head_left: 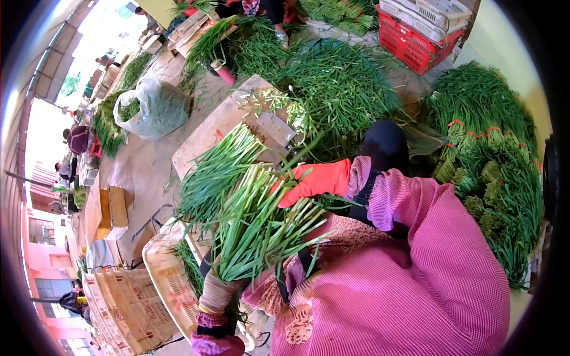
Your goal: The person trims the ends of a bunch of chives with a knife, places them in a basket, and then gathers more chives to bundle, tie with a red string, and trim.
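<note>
A loose bunch of garlic chives [255, 225] lies across my lap, with pale stem ends and long green leaves. My left hand [217, 293], in a pale knitted glove, holds its lower side; the leaves hide most of the fingers. On the upper stems, my right hand [314, 183] in an orange glove has its fingers closed around part of the bunch. Just beyond, another pile of chives [222, 160] rests on a wooden board [199, 135]. A flat metal blade [275, 128] lies on that board among cut scraps.
A large heap of loose greens [338, 83] covers the floor ahead. Tied bundles [481, 118] are stacked at right, near red and white crates [412, 44]. A plastic bag [157, 110], a pink flask [224, 73] and a pale crate [166, 270] stand left. Other people [74, 139] are farther off.
</note>
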